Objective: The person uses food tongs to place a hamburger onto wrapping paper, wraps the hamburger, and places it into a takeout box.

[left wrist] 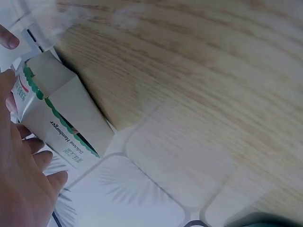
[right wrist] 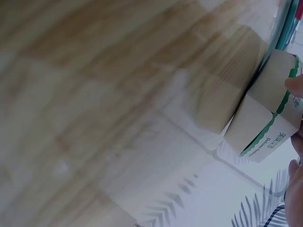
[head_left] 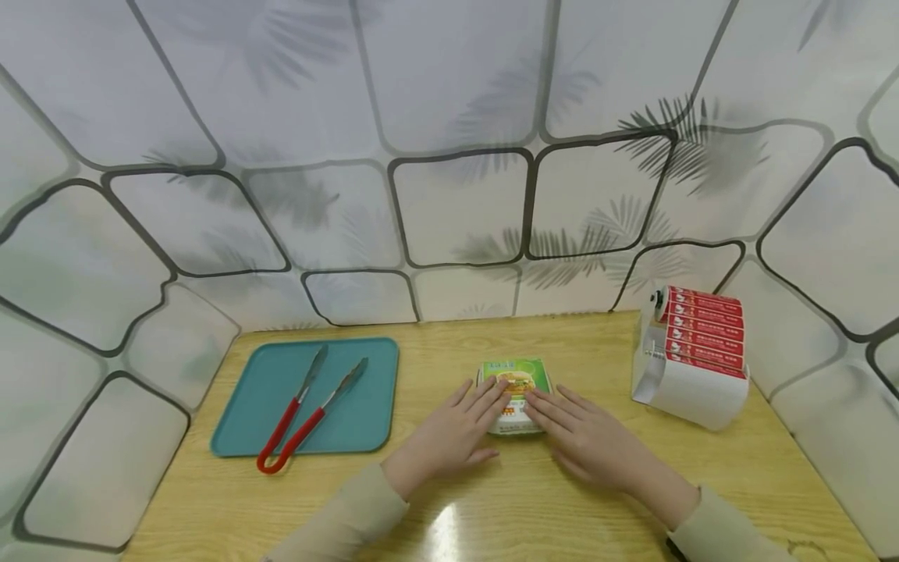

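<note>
A closed cardboard hamburger box [head_left: 518,425] with a green top and a burger picture sits on the wooden table. My left hand [head_left: 453,429] lies with straight fingers on the left part of its lid. From the other side my right hand [head_left: 590,441] rests its extended fingers on the lid's right part. In the left wrist view the box [left wrist: 71,137] shows a scalloped green lid edge with a narrow gap along the side. The right wrist view has fingertips over the lid of the same box [right wrist: 267,135].
On the left, red-handled tongs [head_left: 302,414] lie across a teal tray [head_left: 372,429], their handle end past its near rim. A white holder [head_left: 702,394] with several red-labelled cartons [head_left: 705,328] stands at the right. A patterned curtain [head_left: 456,211] closes off the back and sides.
</note>
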The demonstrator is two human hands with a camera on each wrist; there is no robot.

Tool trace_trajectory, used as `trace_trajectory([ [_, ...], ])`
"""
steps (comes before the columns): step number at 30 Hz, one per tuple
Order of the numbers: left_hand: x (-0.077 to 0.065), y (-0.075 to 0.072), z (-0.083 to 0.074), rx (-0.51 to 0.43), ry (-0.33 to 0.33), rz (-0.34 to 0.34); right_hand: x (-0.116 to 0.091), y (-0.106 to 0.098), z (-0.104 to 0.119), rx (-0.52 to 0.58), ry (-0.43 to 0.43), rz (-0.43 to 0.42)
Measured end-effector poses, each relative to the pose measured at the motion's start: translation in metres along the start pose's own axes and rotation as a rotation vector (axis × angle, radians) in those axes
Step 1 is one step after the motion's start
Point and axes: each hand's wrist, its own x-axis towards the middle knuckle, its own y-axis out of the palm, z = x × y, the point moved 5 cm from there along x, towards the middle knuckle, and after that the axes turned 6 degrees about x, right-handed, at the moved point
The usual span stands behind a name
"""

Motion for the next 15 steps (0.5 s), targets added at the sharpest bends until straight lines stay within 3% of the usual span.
trace_trajectory([
  [7,-0.003,-0.005,0.000,-0.003,-0.004,-0.042,-0.001,-0.006,0.000,0.004,0.008,-0.019],
  [15,-0.021,-0.017,0.006,-0.025,-0.039,-0.055,0.002,-0.020,0.003,-0.008,0.039,-0.038],
])
